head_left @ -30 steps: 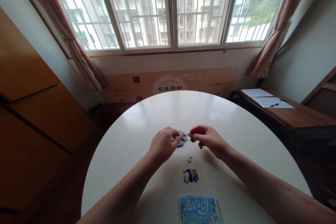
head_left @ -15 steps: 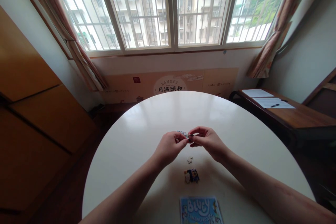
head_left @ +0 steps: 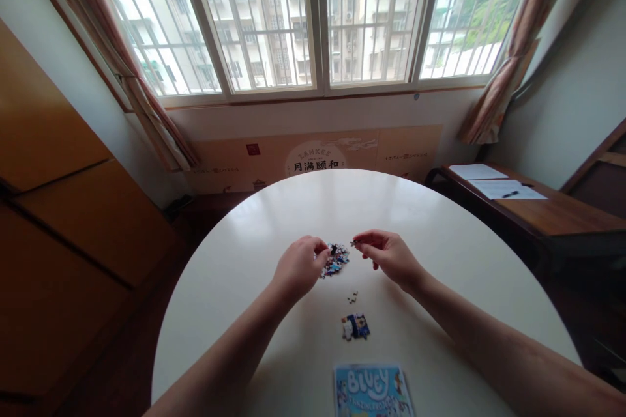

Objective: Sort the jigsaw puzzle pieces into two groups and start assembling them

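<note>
Head view. Tabletop (head_left: pixel 220 313), white, rounded, filling the centre and lower frame. Pile (head_left: pixel 337 265) of small puzzle pieces, mid-frame. Left hand (head_left: pixel 300 267), left of centre: fingers nearly together over the pile's left side, close by a dark piece (head_left: pixel 333 249); whether they grip anything cannot be told. Right hand (head_left: pixel 388 254), right of centre: thumb and forefinger closed on one small piece (head_left: pixel 353 244), held just right of the pile. Loose bits (head_left: pixel 353 298), pale, below the pile. Joined section (head_left: pixel 356 326), blue and white, lower centre. Bluey sheet (head_left: pixel 372 391), bottom edge, partly cut off.
</note>
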`<state>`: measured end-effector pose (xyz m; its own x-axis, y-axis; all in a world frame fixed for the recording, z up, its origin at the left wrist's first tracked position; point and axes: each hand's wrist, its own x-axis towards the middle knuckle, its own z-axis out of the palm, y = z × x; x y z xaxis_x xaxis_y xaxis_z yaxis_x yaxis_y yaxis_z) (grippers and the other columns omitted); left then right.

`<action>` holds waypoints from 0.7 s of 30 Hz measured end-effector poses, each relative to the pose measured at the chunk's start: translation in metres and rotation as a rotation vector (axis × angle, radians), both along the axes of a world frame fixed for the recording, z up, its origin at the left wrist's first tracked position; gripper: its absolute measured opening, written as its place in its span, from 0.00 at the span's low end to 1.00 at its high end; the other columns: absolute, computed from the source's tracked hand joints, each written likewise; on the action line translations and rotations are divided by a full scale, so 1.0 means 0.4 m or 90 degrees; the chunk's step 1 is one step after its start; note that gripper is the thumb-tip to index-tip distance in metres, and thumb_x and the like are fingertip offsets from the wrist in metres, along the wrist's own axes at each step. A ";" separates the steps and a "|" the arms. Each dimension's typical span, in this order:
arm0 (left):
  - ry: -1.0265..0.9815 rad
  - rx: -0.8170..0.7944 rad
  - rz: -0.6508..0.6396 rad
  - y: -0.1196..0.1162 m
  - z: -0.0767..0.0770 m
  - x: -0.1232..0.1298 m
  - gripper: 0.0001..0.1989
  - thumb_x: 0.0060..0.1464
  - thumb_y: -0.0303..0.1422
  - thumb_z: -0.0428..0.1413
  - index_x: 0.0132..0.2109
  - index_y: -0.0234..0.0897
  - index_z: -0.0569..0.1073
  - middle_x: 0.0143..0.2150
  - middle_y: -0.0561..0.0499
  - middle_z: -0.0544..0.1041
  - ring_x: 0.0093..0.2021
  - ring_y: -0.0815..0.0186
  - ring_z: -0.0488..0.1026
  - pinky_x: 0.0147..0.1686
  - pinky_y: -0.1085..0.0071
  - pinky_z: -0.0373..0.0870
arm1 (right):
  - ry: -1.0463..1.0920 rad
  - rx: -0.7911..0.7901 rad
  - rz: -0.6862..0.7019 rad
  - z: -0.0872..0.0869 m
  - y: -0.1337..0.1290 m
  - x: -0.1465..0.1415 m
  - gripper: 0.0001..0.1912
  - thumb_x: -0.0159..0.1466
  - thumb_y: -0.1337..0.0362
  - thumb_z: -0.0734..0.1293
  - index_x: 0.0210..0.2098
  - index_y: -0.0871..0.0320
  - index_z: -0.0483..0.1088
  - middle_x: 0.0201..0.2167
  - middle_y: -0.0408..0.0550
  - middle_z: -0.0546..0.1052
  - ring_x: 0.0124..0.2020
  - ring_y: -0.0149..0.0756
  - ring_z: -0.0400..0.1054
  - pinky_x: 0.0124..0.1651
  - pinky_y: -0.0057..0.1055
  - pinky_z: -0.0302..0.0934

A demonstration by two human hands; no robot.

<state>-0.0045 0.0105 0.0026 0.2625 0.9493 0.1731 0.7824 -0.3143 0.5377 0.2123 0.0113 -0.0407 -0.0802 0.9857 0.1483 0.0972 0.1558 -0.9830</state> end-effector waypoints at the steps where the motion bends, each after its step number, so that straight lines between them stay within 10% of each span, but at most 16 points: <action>1: 0.033 0.011 0.002 -0.001 0.002 -0.001 0.09 0.60 0.32 0.54 0.35 0.38 0.79 0.37 0.47 0.80 0.37 0.60 0.75 0.37 0.67 0.66 | -0.031 0.017 0.001 -0.006 0.005 0.002 0.14 0.57 0.55 0.72 0.39 0.57 0.81 0.36 0.52 0.83 0.34 0.41 0.74 0.31 0.35 0.67; 6: 0.139 -0.004 -0.022 -0.007 -0.005 0.011 0.10 0.63 0.33 0.53 0.37 0.38 0.77 0.41 0.47 0.77 0.37 0.61 0.74 0.36 0.68 0.65 | -0.132 0.081 0.032 -0.032 0.023 -0.001 0.11 0.60 0.58 0.70 0.39 0.54 0.82 0.38 0.50 0.84 0.40 0.46 0.78 0.47 0.42 0.69; 21: 0.162 0.082 0.051 0.006 0.012 -0.008 0.07 0.63 0.33 0.55 0.41 0.38 0.79 0.42 0.48 0.77 0.37 0.62 0.75 0.36 0.68 0.65 | -0.356 0.200 -0.031 -0.052 0.037 -0.008 0.20 0.63 0.67 0.65 0.54 0.56 0.77 0.37 0.50 0.79 0.35 0.39 0.70 0.46 0.38 0.65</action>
